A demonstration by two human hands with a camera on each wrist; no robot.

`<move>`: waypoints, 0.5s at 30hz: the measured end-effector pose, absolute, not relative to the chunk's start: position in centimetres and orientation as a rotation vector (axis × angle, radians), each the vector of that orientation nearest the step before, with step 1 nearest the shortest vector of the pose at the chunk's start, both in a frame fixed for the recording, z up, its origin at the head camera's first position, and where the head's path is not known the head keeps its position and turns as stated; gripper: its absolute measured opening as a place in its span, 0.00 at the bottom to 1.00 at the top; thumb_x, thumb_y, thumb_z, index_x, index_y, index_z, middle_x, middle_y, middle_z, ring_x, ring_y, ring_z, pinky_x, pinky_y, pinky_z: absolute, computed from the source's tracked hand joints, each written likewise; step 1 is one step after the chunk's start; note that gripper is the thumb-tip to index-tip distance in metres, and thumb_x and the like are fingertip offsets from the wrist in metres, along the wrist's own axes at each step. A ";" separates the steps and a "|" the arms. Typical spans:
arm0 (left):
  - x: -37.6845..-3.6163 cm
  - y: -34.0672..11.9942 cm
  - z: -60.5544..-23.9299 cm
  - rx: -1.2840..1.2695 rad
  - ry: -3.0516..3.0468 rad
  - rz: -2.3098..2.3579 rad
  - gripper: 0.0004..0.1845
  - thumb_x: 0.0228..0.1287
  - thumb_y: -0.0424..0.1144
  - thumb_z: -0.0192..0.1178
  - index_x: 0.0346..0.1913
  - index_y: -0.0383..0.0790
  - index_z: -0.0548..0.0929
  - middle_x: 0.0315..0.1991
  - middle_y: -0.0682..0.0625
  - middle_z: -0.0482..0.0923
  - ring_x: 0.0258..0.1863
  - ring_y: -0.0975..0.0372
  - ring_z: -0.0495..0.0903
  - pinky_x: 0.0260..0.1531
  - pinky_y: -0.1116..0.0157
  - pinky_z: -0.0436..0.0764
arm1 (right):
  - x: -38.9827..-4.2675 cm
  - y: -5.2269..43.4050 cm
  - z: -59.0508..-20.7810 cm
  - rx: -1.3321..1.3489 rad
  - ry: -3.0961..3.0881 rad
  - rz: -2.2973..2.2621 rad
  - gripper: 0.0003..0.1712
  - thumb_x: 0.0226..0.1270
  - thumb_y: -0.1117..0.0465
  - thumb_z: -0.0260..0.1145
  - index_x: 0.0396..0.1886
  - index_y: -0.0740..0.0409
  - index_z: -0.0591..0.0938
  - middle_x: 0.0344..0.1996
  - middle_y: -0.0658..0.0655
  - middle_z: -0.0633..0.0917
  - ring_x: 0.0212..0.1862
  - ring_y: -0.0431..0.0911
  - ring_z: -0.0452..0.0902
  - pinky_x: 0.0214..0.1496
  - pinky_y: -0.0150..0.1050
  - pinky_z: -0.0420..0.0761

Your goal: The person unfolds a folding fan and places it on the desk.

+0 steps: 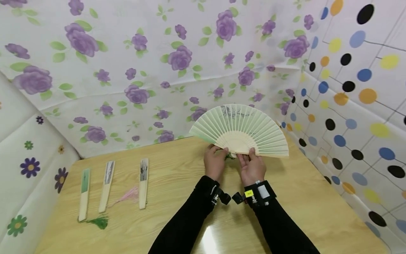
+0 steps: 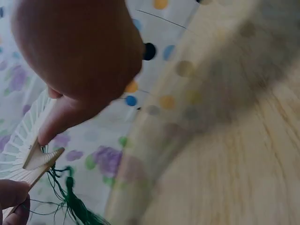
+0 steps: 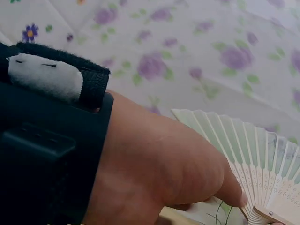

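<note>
A pale green folding fan, fanned out wide with dark drawing on its leaf, is held up over the far right part of the table. My left hand pinches its left outer rib close to the pivot, thumb on the near side. On the right outer rib, my right hand grips with thumb and fingers. A dark green tassel dangles from the pivot end between the hands. In the right wrist view, the fan's pierced ribs meet at a small rivet.
On the left of the wooden table lie three folded fans: one green-topped with a green tassel, one grey-topped, one dark-patterned. A pink tassel lies between the latter two. Patterned cloth walls enclose the table.
</note>
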State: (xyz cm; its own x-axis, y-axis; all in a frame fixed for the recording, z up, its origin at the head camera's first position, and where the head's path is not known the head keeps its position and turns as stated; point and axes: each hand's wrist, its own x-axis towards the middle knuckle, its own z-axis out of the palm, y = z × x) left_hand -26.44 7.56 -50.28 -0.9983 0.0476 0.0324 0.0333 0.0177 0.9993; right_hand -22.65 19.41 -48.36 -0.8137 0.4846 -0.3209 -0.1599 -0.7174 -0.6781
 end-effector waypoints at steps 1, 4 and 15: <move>-26.8 7.9 -50.6 0.119 2.244 2.155 0.13 0.89 0.43 0.63 0.50 0.35 0.87 0.72 0.29 0.79 0.59 0.39 0.81 0.56 0.51 0.82 | -22.9 20.0 -48.6 -0.701 -0.928 2.536 0.27 0.96 0.53 0.53 0.84 0.56 0.70 0.66 0.54 0.82 0.71 0.47 0.83 0.75 0.36 0.87; -27.9 9.2 -51.4 0.132 2.162 2.146 0.11 0.89 0.38 0.63 0.51 0.31 0.86 0.54 0.29 0.91 0.37 0.51 0.83 0.44 0.60 0.84 | -23.5 21.7 -49.6 -0.741 -0.909 2.561 0.30 0.96 0.53 0.52 0.88 0.56 0.67 0.71 0.57 0.80 0.80 0.50 0.78 0.78 0.39 0.85; -31.7 14.5 -52.3 -0.151 2.013 2.004 0.05 0.78 0.26 0.72 0.47 0.24 0.91 0.37 0.34 0.95 0.32 0.57 0.97 0.37 0.64 0.96 | -24.2 27.7 -52.5 -0.962 -1.087 2.547 0.32 0.98 0.58 0.48 0.93 0.59 0.60 0.81 0.67 0.73 0.86 0.57 0.73 0.78 0.42 0.87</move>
State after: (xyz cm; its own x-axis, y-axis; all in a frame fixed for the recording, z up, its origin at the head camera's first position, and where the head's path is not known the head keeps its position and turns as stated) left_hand -31.75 14.48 -52.26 -0.9508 0.1322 -0.2801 -0.2795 0.0234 0.9598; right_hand -24.22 27.71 -52.51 -0.7651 0.4214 -0.4869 0.0602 -0.7061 -0.7056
